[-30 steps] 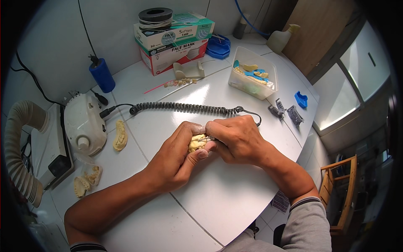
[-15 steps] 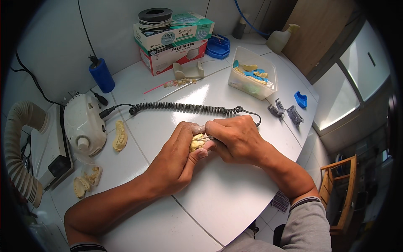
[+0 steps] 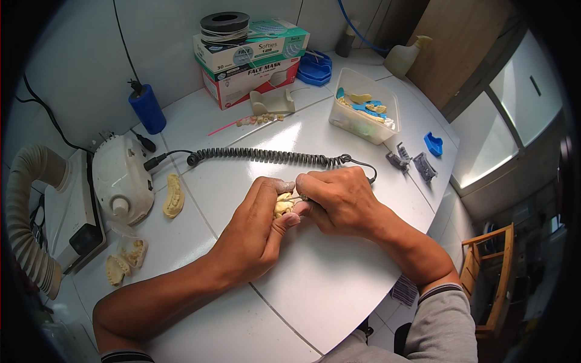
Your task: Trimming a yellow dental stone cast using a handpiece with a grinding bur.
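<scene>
Near the middle of the tiled table, my left hand (image 3: 257, 224) is closed around a small pale-yellow plaster dental piece (image 3: 283, 207), pinched between thumb and fingers. My right hand (image 3: 339, 199) grips a handpiece whose thin metal tip (image 3: 295, 199) lies against the yellow piece. Most of the handpiece is hidden inside my right fist. A black coiled cord (image 3: 266, 156) runs from behind that hand to a white control unit (image 3: 124, 181) on the left. Fine whitish dust coats my left fingertip, and the two hands touch at the fingers.
Plaster dental casts (image 3: 173, 196) lie at the left, beside a ribbed suction hose (image 3: 33, 163). Mask boxes (image 3: 251, 81) carry a wire spool (image 3: 224, 27). A plastic tub (image 3: 363, 115) with casts, a grey hinged articulator (image 3: 398, 158) and a blue tray (image 3: 433, 143) stand right.
Almost nothing differs. The yellow dental piece and the metal tip have shifted very slightly between my fingers; both hands keep their hold in the same place.
</scene>
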Demonstrator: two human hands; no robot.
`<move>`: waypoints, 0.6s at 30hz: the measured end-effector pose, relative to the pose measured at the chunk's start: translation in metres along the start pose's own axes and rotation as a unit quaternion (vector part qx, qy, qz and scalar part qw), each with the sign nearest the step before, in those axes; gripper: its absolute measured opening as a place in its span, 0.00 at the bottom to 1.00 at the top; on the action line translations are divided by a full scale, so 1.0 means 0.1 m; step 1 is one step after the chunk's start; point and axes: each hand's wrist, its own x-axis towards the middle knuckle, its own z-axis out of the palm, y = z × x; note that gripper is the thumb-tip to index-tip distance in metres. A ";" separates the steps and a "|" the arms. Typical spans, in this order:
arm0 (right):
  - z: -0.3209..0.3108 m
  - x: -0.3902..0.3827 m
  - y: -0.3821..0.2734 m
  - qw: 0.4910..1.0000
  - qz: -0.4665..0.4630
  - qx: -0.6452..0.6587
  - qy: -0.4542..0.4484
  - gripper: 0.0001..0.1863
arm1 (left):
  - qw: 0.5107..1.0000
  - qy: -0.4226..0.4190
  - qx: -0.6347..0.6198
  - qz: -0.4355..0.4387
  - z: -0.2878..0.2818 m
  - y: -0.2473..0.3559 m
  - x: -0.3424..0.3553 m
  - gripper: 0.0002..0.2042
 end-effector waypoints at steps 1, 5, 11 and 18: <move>0.00 0.00 0.00 1.000 0.000 0.000 0.000 0.18 | 1.000 0.000 0.000 0.000 0.00 0.00 0.00 0.14; 0.00 0.00 0.01 1.000 0.002 0.005 -0.006 0.17 | 1.000 -0.007 -0.009 -0.005 -0.01 0.00 0.01 0.14; -0.01 0.00 0.02 1.000 0.008 0.009 -0.010 0.16 | 0.998 -0.019 -0.039 -0.035 -0.02 -0.01 0.02 0.14; 0.01 -0.01 0.02 1.000 0.013 0.015 -0.003 0.16 | 0.995 -0.039 -0.081 -0.042 -0.04 -0.03 0.03 0.15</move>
